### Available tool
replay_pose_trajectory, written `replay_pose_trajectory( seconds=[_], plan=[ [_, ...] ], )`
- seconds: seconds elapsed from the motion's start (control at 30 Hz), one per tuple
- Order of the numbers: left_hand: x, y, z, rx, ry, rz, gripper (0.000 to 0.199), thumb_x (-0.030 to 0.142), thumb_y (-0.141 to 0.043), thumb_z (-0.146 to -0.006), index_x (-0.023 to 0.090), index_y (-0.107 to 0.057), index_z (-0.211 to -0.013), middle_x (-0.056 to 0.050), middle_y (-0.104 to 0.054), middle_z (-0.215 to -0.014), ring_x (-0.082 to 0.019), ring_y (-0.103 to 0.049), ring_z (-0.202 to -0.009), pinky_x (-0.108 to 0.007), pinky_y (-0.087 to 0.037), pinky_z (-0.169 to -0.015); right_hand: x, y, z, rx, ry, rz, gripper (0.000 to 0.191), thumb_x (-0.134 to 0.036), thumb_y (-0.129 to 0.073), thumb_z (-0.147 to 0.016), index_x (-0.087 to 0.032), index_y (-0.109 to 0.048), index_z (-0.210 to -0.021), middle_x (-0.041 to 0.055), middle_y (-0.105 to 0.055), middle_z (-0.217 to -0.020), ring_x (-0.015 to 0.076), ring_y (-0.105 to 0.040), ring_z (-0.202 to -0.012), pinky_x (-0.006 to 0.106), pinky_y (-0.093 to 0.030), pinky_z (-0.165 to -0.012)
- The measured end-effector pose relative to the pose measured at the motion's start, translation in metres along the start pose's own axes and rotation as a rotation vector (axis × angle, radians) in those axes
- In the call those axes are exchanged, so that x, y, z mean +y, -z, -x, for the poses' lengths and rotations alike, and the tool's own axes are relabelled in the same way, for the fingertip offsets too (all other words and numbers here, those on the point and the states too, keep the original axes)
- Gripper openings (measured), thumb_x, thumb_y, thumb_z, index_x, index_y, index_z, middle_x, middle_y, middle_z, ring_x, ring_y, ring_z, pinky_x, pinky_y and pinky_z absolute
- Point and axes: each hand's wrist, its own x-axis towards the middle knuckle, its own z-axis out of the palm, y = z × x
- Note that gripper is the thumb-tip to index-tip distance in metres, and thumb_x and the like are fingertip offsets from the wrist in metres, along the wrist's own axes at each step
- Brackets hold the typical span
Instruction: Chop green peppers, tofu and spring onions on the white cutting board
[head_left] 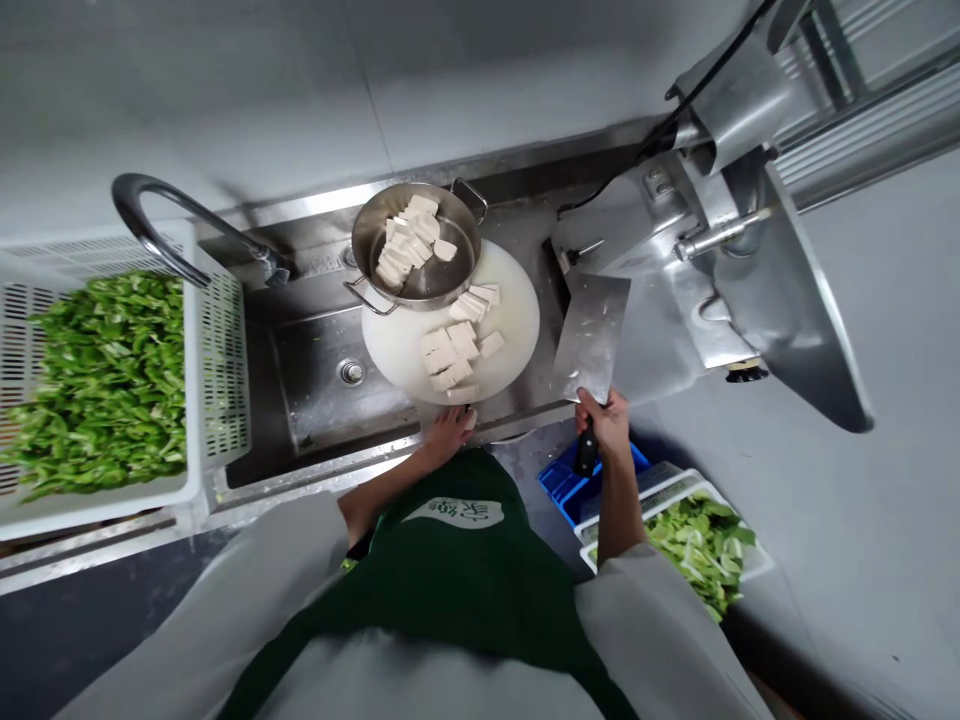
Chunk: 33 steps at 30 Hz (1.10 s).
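My right hand is closed round the black handle of a broad cleaver, whose blade points away from me, to the right of the round white cutting board. My left hand is at the board's near edge, its fingers drawn together. A small pale and dark bit shows at its fingertips, too small to name. White tofu slices lie in groups on the board, close beyond that hand. At the board's far edge stands a two-handled steel pot with more tofu slices inside.
Left of the board are a steel sink and a curved faucet. A white crate holds cut green peppers. A metal slicing machine stands at right. Below are a blue basket and leafy greens.
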Motion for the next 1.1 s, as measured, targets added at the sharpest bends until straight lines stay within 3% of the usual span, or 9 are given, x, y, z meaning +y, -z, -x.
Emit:
replay_pose_trajectory(
  seconds=[0.1,0.23,0.5,0.6,0.7,0.8,0.93,1.03,1.1],
  plan=[
    [0.014,-0.017,-0.018,0.005,0.108,-0.112,0.044,0.03,-0.056,-0.102,0.02,-0.061,-0.144,-0.022,-0.054,-0.149,-0.038,-0.06,-0.127,-0.051,-0.05,-0.107,0.021,0.009,0.012,0.006,-0.03,-0.029,0.054,-0.058,-0.089,-0.072,-0.026,-0.046,-0.08,-0.0106,-0.046,-0.048,0.0087,-0.042,-0.035,0.023,-0.04,-0.033],
    [0.019,-0.026,-0.027,0.06,0.22,0.0,0.041,0.016,-0.055,-0.097,0.02,-0.066,-0.137,-0.021,-0.061,-0.135,-0.036,-0.063,-0.123,-0.05,-0.05,-0.106,0.042,0.016,0.017,-0.011,-0.059,-0.039,0.055,-0.058,-0.088,-0.07,-0.026,-0.044,-0.078,-0.0103,-0.046,-0.048,0.0089,-0.041,-0.035,0.024,-0.04,-0.032],
    [0.012,-0.028,-0.02,0.265,0.234,0.275,0.045,0.011,-0.062,-0.085,0.021,-0.073,-0.128,-0.016,-0.069,-0.123,-0.032,-0.068,-0.113,-0.046,-0.053,-0.104,0.059,0.021,0.017,-0.132,-0.075,-0.029,0.055,-0.06,-0.086,-0.071,-0.026,-0.043,-0.076,-0.0088,-0.046,-0.049,0.009,-0.042,-0.036,0.025,-0.041,-0.033],
    [0.012,-0.026,-0.011,0.341,0.289,0.542,0.04,0.016,-0.058,-0.088,0.02,-0.072,-0.125,-0.011,-0.074,-0.11,-0.027,-0.071,-0.097,-0.042,-0.059,-0.093,0.064,0.023,0.014,-0.163,-0.086,-0.056,0.056,-0.061,-0.086,-0.07,-0.026,-0.044,-0.078,-0.0099,-0.045,-0.049,0.0083,-0.041,-0.036,0.023,-0.04,-0.034],
    [0.016,-0.021,0.009,0.421,0.403,1.042,0.034,0.024,-0.051,-0.093,0.019,-0.07,-0.121,-0.009,-0.075,-0.097,-0.024,-0.071,-0.082,-0.038,-0.061,-0.074,0.076,0.027,0.009,-0.189,-0.103,-0.067,0.055,-0.06,-0.087,-0.071,-0.026,-0.044,-0.079,-0.0105,-0.045,-0.048,0.0083,-0.041,-0.036,0.023,-0.041,-0.034],
    [0.019,-0.001,0.025,0.705,0.383,1.291,0.033,0.03,-0.051,-0.096,0.02,-0.068,-0.122,-0.01,-0.073,-0.093,-0.024,-0.071,-0.08,-0.039,-0.061,-0.071,0.096,0.029,0.008,-0.219,-0.119,-0.026,0.053,-0.059,-0.086,-0.074,-0.025,-0.045,-0.077,-0.0094,-0.047,-0.049,0.0088,-0.043,-0.037,0.023,-0.041,-0.035],
    [0.014,0.047,0.007,1.029,0.293,1.111,0.041,0.04,-0.053,-0.101,0.021,-0.062,-0.135,-0.011,-0.07,-0.117,-0.026,-0.07,-0.112,-0.043,-0.058,-0.101,0.128,0.02,0.015,-0.221,-0.146,0.005,0.051,-0.059,-0.084,-0.075,-0.024,-0.047,-0.077,-0.0082,-0.05,-0.05,0.0093,-0.046,-0.037,0.023,-0.042,-0.036],
    [0.004,0.07,-0.026,1.082,0.158,0.753,0.055,0.054,-0.059,-0.1,0.021,-0.06,-0.143,-0.015,-0.057,-0.144,-0.029,-0.053,-0.142,-0.044,-0.044,-0.122,0.147,0.003,0.022,-0.187,-0.175,0.017,0.055,-0.065,-0.084,-0.072,-0.025,-0.047,-0.075,-0.0077,-0.051,-0.048,0.0101,-0.046,-0.036,0.024,-0.041,-0.035],
    [-0.001,0.07,-0.046,1.039,0.093,0.577,0.07,0.059,-0.063,-0.096,0.019,-0.053,-0.153,-0.019,-0.042,-0.157,-0.033,-0.04,-0.152,-0.047,-0.037,-0.126,0.153,-0.013,0.024,-0.169,-0.177,0.03,0.056,-0.069,-0.081,-0.072,-0.025,-0.046,-0.075,-0.0068,-0.051,-0.048,0.0107,-0.046,-0.035,0.024,-0.041,-0.034]
  ],
)
